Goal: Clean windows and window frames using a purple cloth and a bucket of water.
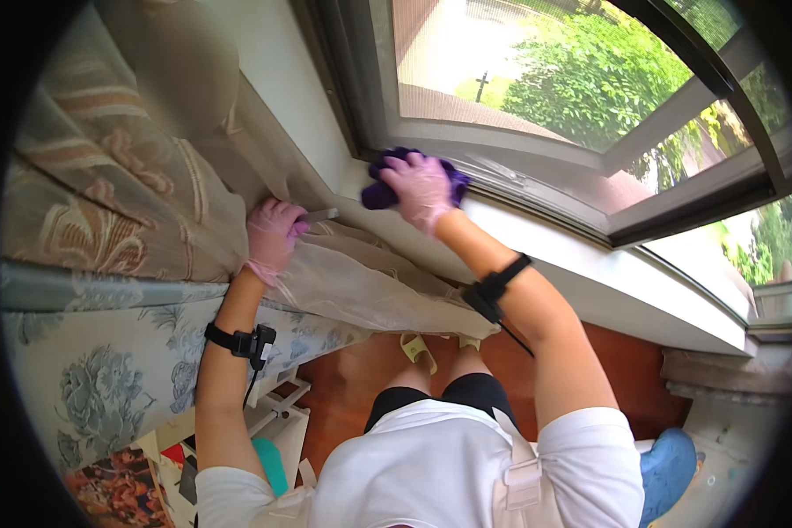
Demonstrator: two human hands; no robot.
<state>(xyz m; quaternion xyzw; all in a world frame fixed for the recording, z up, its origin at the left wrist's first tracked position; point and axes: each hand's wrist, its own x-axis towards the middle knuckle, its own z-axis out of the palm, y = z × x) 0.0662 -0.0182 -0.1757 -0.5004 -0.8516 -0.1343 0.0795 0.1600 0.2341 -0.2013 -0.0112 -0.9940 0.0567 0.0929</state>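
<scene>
My right hand (422, 188), in a thin pink glove, presses a dark purple cloth (379, 196) against the sill at the lower left corner of the window frame (363, 135). The cloth is bunched under the palm and shows on both sides of the fingers. My left hand (274, 237), gloved the same way, is closed around a narrow tool (321, 215). Its pale flat end sticks out towards the window; the rest is hidden, so its kind is unclear. Sheer beige curtain fabric (363, 277) hangs around and below the left hand.
A window sash with a mesh screen (554, 112) stands above the white sill (534, 231). Patterned curtains (125, 191) and a blue-flowered fabric surface (119, 363) are at left. A white wheeled stand (280, 422) is below. Blue cushion-like object (666, 472) lies lower right, on reddish flooring (343, 396).
</scene>
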